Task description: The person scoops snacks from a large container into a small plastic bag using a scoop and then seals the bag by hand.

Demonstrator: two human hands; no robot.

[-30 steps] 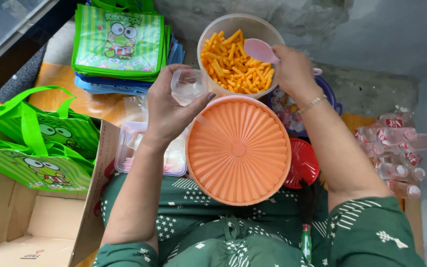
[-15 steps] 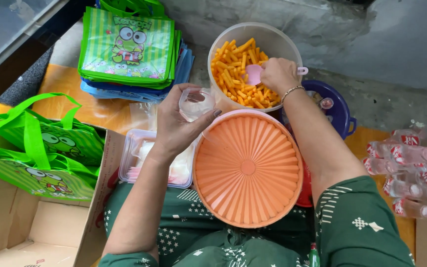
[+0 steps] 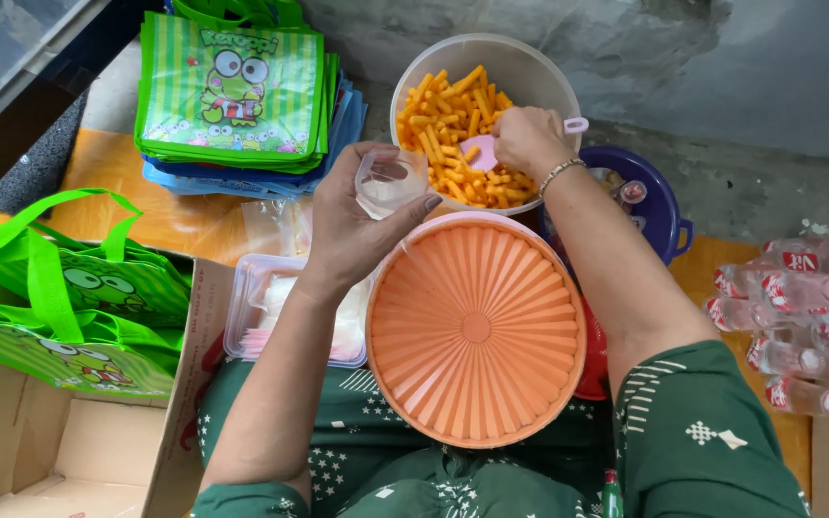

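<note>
left hand [image 3: 357,225] gripped a small clear cup [image 3: 388,180], tipped toward the far bowl [image 3: 530,67] so the right hand [image 3: 527,139], closed on a pink scoop [image 3: 484,152], could reach the orange snack sticks [image 3: 443,125].

Person: 2 bare forearms, left hand [image 3: 352,225] with dark-painted nails, right hand [image 3: 528,140] with a thin beaded bracelet [image 3: 558,173] at the wrist, dark green garment [image 3: 693,441] patterned in white.

The small cup [image 3: 388,182] was clear, thin, glossy plastic, and the ribbed orange lid [image 3: 475,329] was smooth plastic with a dull sheen. The bowl [image 3: 530,67] looked translucent matt plastic, the green bags [image 3: 232,91] shiny woven fabric. The box [image 3: 69,460] was plain matt cardboard.
</note>
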